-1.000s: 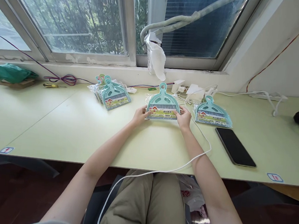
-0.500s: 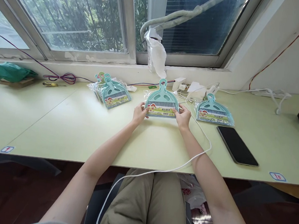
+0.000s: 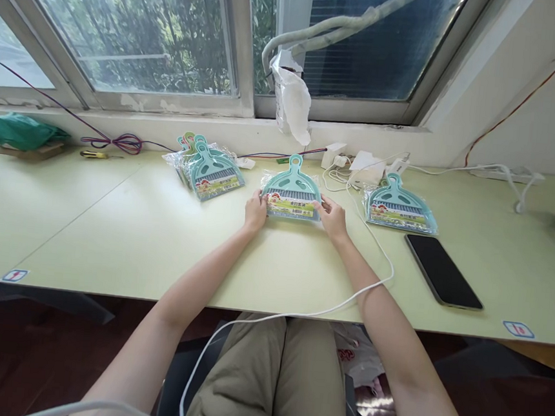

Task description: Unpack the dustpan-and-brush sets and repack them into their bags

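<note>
A teal dustpan-and-brush set [image 3: 292, 193] in clear wrapping, with a yellow-green label across it, is at the middle of the table. My left hand [image 3: 256, 211] grips its left edge and my right hand [image 3: 331, 215] its right edge, thumbs on the front. Farther left, several similar wrapped sets [image 3: 215, 173] lie in an overlapping pile. Another wrapped teal set [image 3: 397, 204] rests to the right of my right hand.
A black phone [image 3: 443, 272] lies on the pale table [image 3: 109, 238] at the right. A white cable [image 3: 372, 285] crosses my right forearm. Along the back are a yellow-handled tool [image 3: 93, 154], a green bag [image 3: 19, 132], bundled wires and white adapters [image 3: 333, 153].
The held set has moved slightly left and leans back more, its label facing up more. Both hands still grip it and have shifted a little with it.
</note>
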Demonstrator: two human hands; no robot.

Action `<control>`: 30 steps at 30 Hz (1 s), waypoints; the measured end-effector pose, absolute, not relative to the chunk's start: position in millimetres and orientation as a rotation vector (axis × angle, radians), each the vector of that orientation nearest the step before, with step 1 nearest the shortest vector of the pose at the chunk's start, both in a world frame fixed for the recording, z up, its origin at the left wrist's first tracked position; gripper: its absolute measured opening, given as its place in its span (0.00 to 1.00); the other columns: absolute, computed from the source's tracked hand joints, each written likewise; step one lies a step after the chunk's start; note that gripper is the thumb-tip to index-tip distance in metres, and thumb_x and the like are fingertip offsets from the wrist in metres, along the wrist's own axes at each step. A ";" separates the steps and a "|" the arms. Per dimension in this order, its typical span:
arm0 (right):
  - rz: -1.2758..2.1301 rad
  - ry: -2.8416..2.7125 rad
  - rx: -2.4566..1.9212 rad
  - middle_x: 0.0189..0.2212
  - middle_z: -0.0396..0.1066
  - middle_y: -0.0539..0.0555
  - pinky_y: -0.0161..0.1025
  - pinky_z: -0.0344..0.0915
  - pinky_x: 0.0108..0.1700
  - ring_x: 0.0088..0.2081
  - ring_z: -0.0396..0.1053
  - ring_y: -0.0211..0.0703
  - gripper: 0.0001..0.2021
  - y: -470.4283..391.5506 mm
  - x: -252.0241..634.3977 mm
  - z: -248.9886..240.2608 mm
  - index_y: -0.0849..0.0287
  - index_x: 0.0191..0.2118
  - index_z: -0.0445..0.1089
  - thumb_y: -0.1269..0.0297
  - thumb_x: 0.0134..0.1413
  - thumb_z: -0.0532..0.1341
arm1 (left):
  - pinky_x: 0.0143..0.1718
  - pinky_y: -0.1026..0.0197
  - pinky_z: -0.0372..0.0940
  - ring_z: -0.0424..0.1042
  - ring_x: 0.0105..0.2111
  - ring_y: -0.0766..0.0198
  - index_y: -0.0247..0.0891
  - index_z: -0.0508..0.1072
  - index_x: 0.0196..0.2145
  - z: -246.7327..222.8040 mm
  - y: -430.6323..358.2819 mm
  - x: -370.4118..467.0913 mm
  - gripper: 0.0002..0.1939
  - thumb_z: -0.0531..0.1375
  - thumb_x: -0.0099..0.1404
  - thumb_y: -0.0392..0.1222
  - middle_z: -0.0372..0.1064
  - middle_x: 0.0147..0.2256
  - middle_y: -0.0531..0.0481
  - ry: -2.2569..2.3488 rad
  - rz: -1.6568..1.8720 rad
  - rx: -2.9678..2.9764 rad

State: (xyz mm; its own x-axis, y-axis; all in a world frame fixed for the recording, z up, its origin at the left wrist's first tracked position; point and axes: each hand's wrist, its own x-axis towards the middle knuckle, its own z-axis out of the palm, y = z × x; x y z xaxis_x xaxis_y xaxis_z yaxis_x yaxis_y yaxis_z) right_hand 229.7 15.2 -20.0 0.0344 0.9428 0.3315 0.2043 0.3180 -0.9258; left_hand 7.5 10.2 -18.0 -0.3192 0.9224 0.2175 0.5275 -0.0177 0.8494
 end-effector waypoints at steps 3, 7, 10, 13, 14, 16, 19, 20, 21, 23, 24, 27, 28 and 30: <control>0.792 -1.492 -1.144 0.44 0.79 0.58 0.46 0.75 0.44 0.43 0.78 0.52 0.23 16.1 230.4 -22.0 0.61 0.54 0.73 0.60 0.53 0.63 | 0.23 0.65 0.65 0.72 0.30 0.61 0.38 0.69 0.48 -17.3 10.8 5.2 0.12 0.50 0.72 0.41 0.72 0.37 0.44 1.868 1.290 1.513; 0.673 -1.514 -1.156 0.44 0.79 0.58 0.46 0.75 0.45 0.42 0.79 0.52 0.20 14.5 232.0 -20.8 0.61 0.52 0.74 0.67 0.53 0.61 | 0.24 0.65 0.65 0.71 0.30 0.62 0.39 0.69 0.47 -18.0 10.1 7.6 0.12 0.49 0.72 0.42 0.72 0.35 0.46 1.819 1.305 1.542; 0.623 -1.531 -1.165 0.43 0.79 0.59 0.46 0.75 0.45 0.41 0.79 0.51 0.20 13.8 233.5 -19.7 0.61 0.52 0.74 0.68 0.53 0.61 | 0.23 0.65 0.65 0.71 0.30 0.62 0.38 0.69 0.49 -19.4 10.3 9.0 0.13 0.49 0.72 0.42 0.72 0.36 0.46 1.764 1.314 1.528; 0.610 -1.521 -1.176 0.43 0.79 0.59 0.46 0.75 0.46 0.41 0.79 0.52 0.21 14.1 234.5 -19.2 0.62 0.54 0.73 0.68 0.53 0.61 | 0.21 0.66 0.64 0.71 0.29 0.63 0.38 0.68 0.51 -20.7 10.7 8.2 0.15 0.50 0.72 0.47 0.72 0.38 0.45 1.675 1.329 1.513; 0.608 -1.515 -1.175 0.43 0.79 0.60 0.46 0.75 0.46 0.42 0.79 0.52 0.22 14.3 234.7 -19.1 0.63 0.55 0.73 0.68 0.53 0.61 | 0.21 0.66 0.65 0.72 0.30 0.63 0.38 0.68 0.51 -21.0 10.7 7.6 0.17 0.51 0.71 0.49 0.73 0.39 0.45 1.641 1.339 1.513; 0.603 -1.503 -1.168 0.44 0.79 0.60 0.47 0.75 0.47 0.43 0.78 0.53 0.23 14.7 234.9 -18.6 0.63 0.55 0.73 0.67 0.52 0.61 | 0.20 0.67 0.65 0.72 0.31 0.62 0.38 0.67 0.53 -21.4 10.7 6.5 0.20 0.53 0.70 0.53 0.73 0.41 0.44 1.580 1.357 1.511; 0.605 -1.485 -1.159 0.45 0.78 0.61 0.48 0.74 0.47 0.45 0.77 0.54 0.23 15.4 235.5 -17.8 0.63 0.55 0.73 0.65 0.52 0.61 | 0.20 0.68 0.65 0.73 0.32 0.63 0.39 0.65 0.54 -22.3 11.4 5.6 0.21 0.56 0.68 0.51 0.73 0.43 0.45 1.514 1.357 1.521; 0.610 -1.479 -1.161 0.46 0.78 0.61 0.48 0.74 0.47 0.45 0.77 0.54 0.23 15.8 235.9 -17.6 0.63 0.55 0.73 0.64 0.52 0.61 | 0.20 0.68 0.65 0.72 0.31 0.64 0.40 0.65 0.54 -22.9 12.0 5.5 0.21 0.57 0.67 0.49 0.73 0.43 0.46 1.499 1.350 1.522; 0.617 -1.472 -1.165 0.46 0.78 0.61 0.48 0.74 0.47 0.45 0.77 0.54 0.23 16.3 236.3 -17.6 0.62 0.55 0.73 0.63 0.52 0.62 | 0.20 0.68 0.65 0.72 0.30 0.65 0.40 0.64 0.55 -23.6 12.8 5.6 0.21 0.58 0.66 0.46 0.73 0.44 0.46 1.488 1.339 1.521; 0.635 -1.453 -1.180 0.46 0.78 0.61 0.49 0.74 0.48 0.45 0.77 0.54 0.24 17.6 237.6 -18.0 0.62 0.55 0.73 0.61 0.51 0.62 | 0.20 0.68 0.66 0.70 0.26 0.68 0.40 0.64 0.54 -25.6 15.2 5.7 0.20 0.58 0.66 0.43 0.73 0.42 0.47 1.480 1.319 1.496; 0.651 -1.439 -1.190 0.46 0.78 0.61 0.50 0.74 0.48 0.45 0.77 0.54 0.25 18.5 238.3 -18.4 0.62 0.55 0.72 0.60 0.51 0.63 | 0.20 0.68 0.66 0.69 0.25 0.69 0.40 0.64 0.54 -26.7 16.6 5.6 0.19 0.57 0.66 0.42 0.73 0.41 0.47 1.480 1.311 1.475; 0.815 -1.394 -1.176 0.47 0.77 0.61 0.51 0.75 0.46 0.44 0.77 0.54 0.29 21.0 240.0 -20.1 0.60 0.58 0.70 0.54 0.51 0.63 | 0.20 0.69 0.66 0.69 0.25 0.70 0.40 0.64 0.52 -29.2 20.6 4.6 0.17 0.56 0.66 0.40 0.73 0.39 0.49 1.476 1.318 1.417; 0.901 -1.391 -1.149 0.48 0.76 0.61 0.51 0.76 0.45 0.44 0.77 0.54 0.31 21.7 240.1 -20.9 0.60 0.59 0.68 0.52 0.50 0.63 | 0.20 0.70 0.66 0.70 0.26 0.69 0.40 0.63 0.52 -29.5 21.4 4.1 0.17 0.56 0.65 0.40 0.72 0.39 0.48 1.472 1.332 1.406; 1.041 -1.398 -1.090 0.52 0.73 0.60 0.50 0.77 0.42 0.44 0.77 0.53 0.35 23.0 239.7 -22.5 0.57 0.62 0.64 0.50 0.48 0.65 | 0.19 0.70 0.67 0.70 0.27 0.69 0.40 0.63 0.52 -28.8 21.6 3.8 0.17 0.56 0.65 0.40 0.72 0.41 0.48 1.473 1.366 1.404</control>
